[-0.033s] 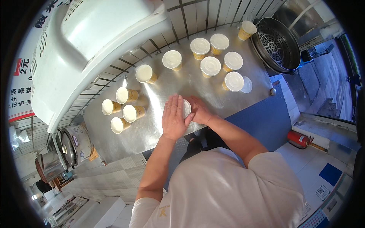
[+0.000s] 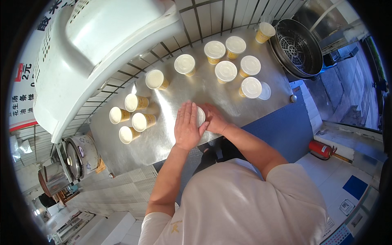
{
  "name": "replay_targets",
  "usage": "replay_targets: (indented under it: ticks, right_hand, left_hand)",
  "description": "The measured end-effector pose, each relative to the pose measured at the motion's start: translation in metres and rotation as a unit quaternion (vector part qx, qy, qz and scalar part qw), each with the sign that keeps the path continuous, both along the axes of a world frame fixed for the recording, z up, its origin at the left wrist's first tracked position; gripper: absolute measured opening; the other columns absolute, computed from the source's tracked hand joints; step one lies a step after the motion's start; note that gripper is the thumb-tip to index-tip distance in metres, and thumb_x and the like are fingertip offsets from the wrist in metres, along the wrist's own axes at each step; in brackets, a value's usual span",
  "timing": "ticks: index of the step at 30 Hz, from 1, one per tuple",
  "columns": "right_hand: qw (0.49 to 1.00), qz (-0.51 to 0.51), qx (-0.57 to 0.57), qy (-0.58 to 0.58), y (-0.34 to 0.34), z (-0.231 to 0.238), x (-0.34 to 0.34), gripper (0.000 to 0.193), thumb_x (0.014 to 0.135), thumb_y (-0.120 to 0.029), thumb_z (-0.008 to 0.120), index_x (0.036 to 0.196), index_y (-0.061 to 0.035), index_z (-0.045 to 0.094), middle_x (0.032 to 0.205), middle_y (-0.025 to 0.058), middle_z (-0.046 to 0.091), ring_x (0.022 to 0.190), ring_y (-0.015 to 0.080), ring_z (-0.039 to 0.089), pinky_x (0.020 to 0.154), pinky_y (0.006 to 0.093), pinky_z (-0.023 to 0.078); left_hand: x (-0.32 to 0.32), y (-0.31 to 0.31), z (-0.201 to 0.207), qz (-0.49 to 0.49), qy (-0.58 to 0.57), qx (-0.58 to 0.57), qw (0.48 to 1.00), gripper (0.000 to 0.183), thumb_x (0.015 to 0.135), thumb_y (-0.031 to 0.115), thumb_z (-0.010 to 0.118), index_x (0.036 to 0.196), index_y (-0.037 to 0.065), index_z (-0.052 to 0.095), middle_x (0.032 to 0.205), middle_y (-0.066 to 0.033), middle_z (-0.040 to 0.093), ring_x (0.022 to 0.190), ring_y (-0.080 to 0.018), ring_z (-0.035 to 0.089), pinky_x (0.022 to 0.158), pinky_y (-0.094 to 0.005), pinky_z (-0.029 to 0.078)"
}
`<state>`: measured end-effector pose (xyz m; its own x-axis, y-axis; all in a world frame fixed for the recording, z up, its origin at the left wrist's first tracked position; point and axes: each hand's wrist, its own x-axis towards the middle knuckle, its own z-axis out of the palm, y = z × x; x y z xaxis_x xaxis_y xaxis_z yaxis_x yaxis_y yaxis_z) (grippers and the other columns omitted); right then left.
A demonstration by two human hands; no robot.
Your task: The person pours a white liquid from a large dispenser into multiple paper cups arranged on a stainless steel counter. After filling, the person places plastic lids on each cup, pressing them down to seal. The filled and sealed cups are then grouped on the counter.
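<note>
At the near edge of the steel table, a paper cup with a white top stands between my hands. My left hand lies flat over the cup's left part, its fingers straight and side by side, the thumb reaching across the near side. My right hand curls round the cup's right side; its fingertips are partly hidden. Most of the cup is covered by my hands. To the right stand several lidded yellow-and-white cups. Toward the left are several similar cups with pale tops.
A loose clear lid lies beside the nearest right-hand cup. Another cup stands at the far right corner, next to dark round steamer pans. A large white plastic basket overhangs the far left, before a metal grille.
</note>
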<state>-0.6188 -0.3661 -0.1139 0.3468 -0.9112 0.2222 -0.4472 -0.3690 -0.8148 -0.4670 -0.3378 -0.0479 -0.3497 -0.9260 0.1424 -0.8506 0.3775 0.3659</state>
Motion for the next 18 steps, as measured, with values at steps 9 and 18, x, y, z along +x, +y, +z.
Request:
replay_targets:
  ticks: [9,18]
  right_hand:
    - [0.991,0.042,0.034,0.122,0.004,-0.024,-0.002,0.054,0.086,-0.029,0.064,0.136,-0.0112,0.055,0.134,0.0158,0.059,0.127,0.0307,0.053,0.116,0.0445,0.034]
    - [0.994,0.041,0.059,0.081,0.006,-0.021,-0.004,0.058,0.089,-0.033,0.061,0.143,-0.0132,0.049,0.139,0.0147,0.056,0.131,0.0285,0.05,0.118,0.0445,0.03]
  left_hand:
    - [-0.021,0.01,-0.014,0.043,-0.057,-0.06,0.996,0.059,0.094,0.032,0.059,0.144,0.002,0.048,0.149,-0.0291,0.041,0.139,-0.0476,0.037,0.115,-0.0564,0.029]
    - [-0.023,0.012,-0.03,0.038,-0.108,-0.099,0.988,0.055,0.095,0.033,0.06,0.146,0.016,0.05,0.152,-0.0242,0.04,0.139,-0.05,0.037,0.113,-0.0598,0.031]
